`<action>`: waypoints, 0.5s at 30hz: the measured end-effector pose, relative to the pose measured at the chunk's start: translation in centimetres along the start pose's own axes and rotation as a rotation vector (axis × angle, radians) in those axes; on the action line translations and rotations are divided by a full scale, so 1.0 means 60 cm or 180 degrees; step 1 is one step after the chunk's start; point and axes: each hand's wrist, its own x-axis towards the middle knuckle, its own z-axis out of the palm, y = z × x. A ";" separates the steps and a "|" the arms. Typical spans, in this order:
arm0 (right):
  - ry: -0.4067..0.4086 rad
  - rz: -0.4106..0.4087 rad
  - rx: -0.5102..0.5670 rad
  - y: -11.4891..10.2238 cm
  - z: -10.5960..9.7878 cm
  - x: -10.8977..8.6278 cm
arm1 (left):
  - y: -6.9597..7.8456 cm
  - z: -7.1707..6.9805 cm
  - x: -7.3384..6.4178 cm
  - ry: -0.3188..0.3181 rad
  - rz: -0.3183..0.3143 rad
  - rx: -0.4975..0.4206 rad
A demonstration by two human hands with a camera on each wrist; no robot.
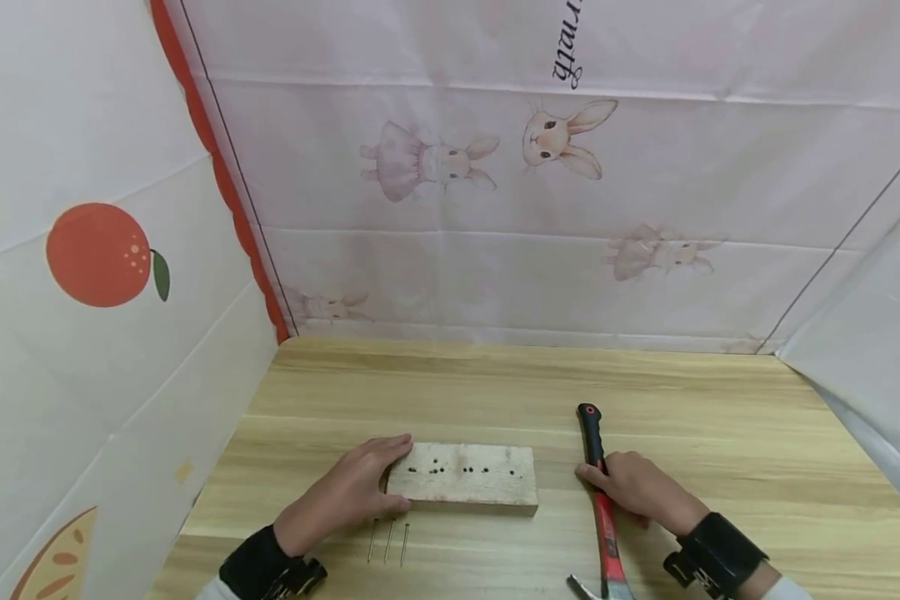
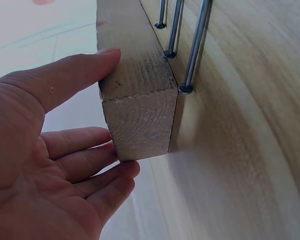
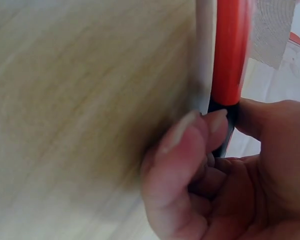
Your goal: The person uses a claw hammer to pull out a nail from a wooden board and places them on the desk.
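Two hands work the table (image 1: 720, 417): the left hand (image 1: 348, 492) lies with straight fingers against the left end of the block (image 1: 465, 477), three nails (image 1: 388, 540) just near, while the right hand (image 1: 637, 487) curls round the hammer (image 1: 598, 492) lying to the right.

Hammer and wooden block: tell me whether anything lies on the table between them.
Nothing visible does. Bare table separates the hammer, gripped by the right hand, from the wooden block. Three nails lie before the block, near the left hand.
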 end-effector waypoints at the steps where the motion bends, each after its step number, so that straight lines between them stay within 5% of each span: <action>1: 0.0004 -0.0015 -0.0014 -0.001 0.000 0.001 | -0.001 0.001 0.000 0.0000 0.0002 0.0002; 12: 0.0034 0.0083 -0.0171 -0.006 0.009 0.006 | -0.005 0.001 -0.003 0.0031 0.0080 -0.0022; 15: 0.0227 -0.0045 -0.0409 -0.009 0.008 0.005 | -0.006 -0.005 -0.005 -0.0053 0.0088 -0.0013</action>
